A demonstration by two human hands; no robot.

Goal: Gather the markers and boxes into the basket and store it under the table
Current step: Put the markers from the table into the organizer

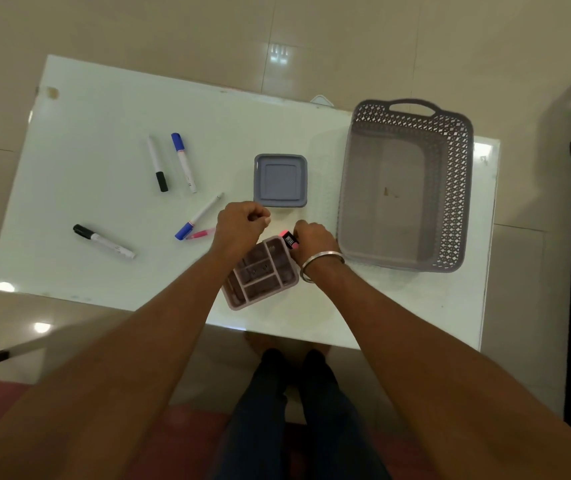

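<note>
A person stands at a white desk [69, 202], both bare hands over a pink divided box [259, 273] near the desk's front edge. The right hand [313, 242], a metal bangle [322, 263] on its wrist, is closed around a pink marker [290, 240] at the box's far right corner; the marker's end sticks out toward the left hand. The left hand [240, 225] hovers just left of it, fingers curled loosely inward with nothing in them. Right of the box sits a grey lattice basket [453, 188], nothing inside it. Just beyond the box lies a grey square box [280, 180] with its lid on. Left of the box, a blue-capped marker [199, 216] and a pink pen [201, 233] lie near the left hand. Farther left lie a black-capped marker [157, 164], a second blue-capped marker [183, 161] and another black-capped marker [104, 241].
</note>
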